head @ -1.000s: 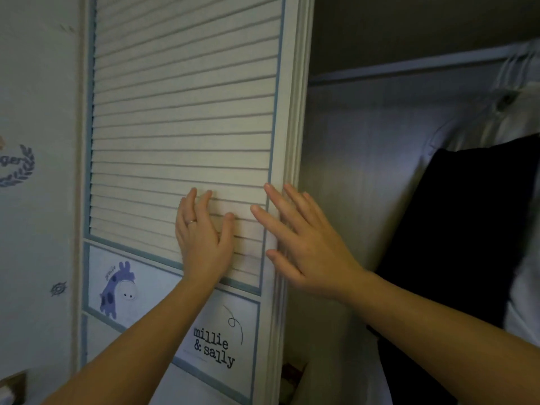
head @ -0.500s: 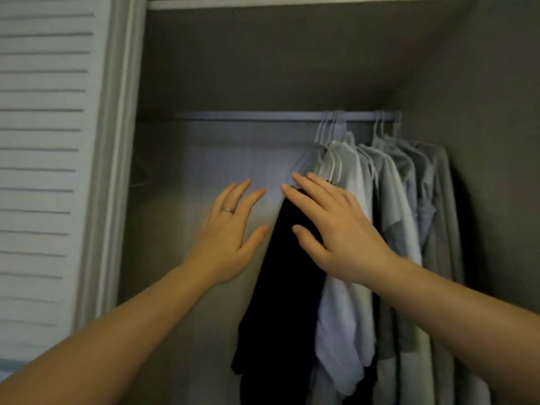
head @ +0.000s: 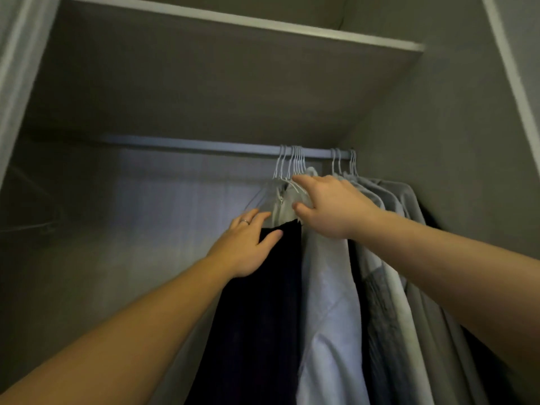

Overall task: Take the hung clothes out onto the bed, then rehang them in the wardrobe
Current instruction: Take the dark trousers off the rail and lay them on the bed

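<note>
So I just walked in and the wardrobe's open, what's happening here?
A person reaches into the wardrobe. The left hand rests on the dark garment; the right hand is at the white hangers above the pale shirt, though a firm grip isn't clear. All the clothes hang on the rail, bunched at its right end.

A rail (head: 204, 146) runs across the wardrobe (head: 438, 135) under a shelf (head: 233, 21); hangers (head: 295, 162) crowd its right end, with clothes (head: 385, 311) below them against the right wall; the leftmost garment (head: 263, 317) hangs just left of a shirt (head: 330, 302); the left hand (head: 245, 247) lies on that garment's top; the right hand (head: 330, 209) grasps the shirt's shoulder beneath the hooks.
</note>
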Motion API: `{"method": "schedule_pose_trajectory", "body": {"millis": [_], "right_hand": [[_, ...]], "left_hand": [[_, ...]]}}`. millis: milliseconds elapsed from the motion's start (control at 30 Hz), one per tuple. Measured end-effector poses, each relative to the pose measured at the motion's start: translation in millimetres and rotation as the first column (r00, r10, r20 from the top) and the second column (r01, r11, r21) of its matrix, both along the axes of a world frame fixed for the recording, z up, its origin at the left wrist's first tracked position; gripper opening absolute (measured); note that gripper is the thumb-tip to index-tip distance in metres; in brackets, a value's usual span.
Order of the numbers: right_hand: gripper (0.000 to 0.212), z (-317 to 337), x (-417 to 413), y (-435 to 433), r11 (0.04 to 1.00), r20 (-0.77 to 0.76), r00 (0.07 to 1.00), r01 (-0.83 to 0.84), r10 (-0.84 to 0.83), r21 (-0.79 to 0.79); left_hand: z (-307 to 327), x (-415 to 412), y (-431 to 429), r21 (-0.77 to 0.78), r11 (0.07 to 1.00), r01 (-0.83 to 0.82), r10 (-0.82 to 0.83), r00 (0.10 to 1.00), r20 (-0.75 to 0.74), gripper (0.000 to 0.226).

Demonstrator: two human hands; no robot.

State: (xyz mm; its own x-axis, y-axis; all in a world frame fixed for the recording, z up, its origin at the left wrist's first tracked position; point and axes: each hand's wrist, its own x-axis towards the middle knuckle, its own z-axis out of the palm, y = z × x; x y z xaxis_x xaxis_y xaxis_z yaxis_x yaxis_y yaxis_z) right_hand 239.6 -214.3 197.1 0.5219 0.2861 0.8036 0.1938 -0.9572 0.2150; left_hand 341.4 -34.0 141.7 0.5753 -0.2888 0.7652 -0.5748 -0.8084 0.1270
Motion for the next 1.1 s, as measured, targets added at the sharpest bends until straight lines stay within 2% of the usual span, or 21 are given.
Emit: {"method": "schedule_pose_trajectory", "body": {"millis": [133,267,400,500,600,667,767,833,900,967,1033,1100], "right_hand": [[0.053,24.9,25.3,25.7,0.985,-0.111,0.981,0.164,-0.158,0.046],[0.047,43.2,41.0,47.0,0.972,-0.139,0.978,0.179,-0.158,0.154],[0.028,57.2,45.6,59.4,0.956,-0.127,0.986,0.141,-0.111,0.258],[0.014,60.7,47.3,63.1,0.959,-0.119,0.975,0.208,-0.188,0.191],[0.021,53.9,53.7,66.6,0.949,-0.079,0.953,0.3,-0.293,0.101],[0.008,49.7,57.6,68.7,0.946,-0.026,0.95,0.313,-0.312,0.086],[0.026,47.2,60.3,74.5,0.93,0.093,0.926,0.358,-0.365,0.089],[0.027,46.6,62.1,79.3,0.92,0.171,0.904,0.379,-0.391,0.098],[0.024,47.8,66.3,81.8,0.92,0.163,0.906,0.376,-0.39,0.113],[0.017,53.2,69.2,85.6,0.928,0.073,0.945,0.294,-0.317,0.23],[0.007,61.4,76.2,88.4,0.885,-0.078,0.986,0.169,-0.15,0.434],[0.023,72.6,83.6,84.3,0.713,-0.199,0.976,0.075,0.091,0.697]], "left_hand": [[14.4,33.1,4.7,0.036,0.996,0.082,-0.077,0.99,-0.114,0.068],[18.8,55.3,9.6,0.056,0.983,0.176,-0.164,0.971,-0.171,0.077],[18.4,66.5,13.5,0.054,0.962,0.268,-0.253,0.948,-0.192,0.055],[18.3,71.3,14.7,0.066,0.955,0.289,-0.276,0.947,-0.162,0.055],[18.0,73.5,17.6,0.091,0.955,0.281,-0.267,0.953,-0.146,0.055],[17.4,76.3,20.6,0.105,0.956,0.273,-0.258,0.957,-0.134,0.06],[19.1,79.5,23.5,0.083,0.955,0.285,-0.273,0.953,-0.134,0.067],[20.8,79.7,23.7,0.052,0.953,0.298,-0.289,0.948,-0.137,0.071],[21.0,80.2,22.7,0.032,0.952,0.303,-0.296,0.945,-0.142,0.066],[19.9,80.8,22.0,0.01,0.952,0.306,-0.301,0.942,-0.147,0.065],[18.0,81.3,22.7,-0.008,0.951,0.309,-0.306,0.941,-0.147,0.075],[16.0,83.1,23.5,-0.028,0.948,0.318,-0.319,0.937,-0.14,0.078]]}}
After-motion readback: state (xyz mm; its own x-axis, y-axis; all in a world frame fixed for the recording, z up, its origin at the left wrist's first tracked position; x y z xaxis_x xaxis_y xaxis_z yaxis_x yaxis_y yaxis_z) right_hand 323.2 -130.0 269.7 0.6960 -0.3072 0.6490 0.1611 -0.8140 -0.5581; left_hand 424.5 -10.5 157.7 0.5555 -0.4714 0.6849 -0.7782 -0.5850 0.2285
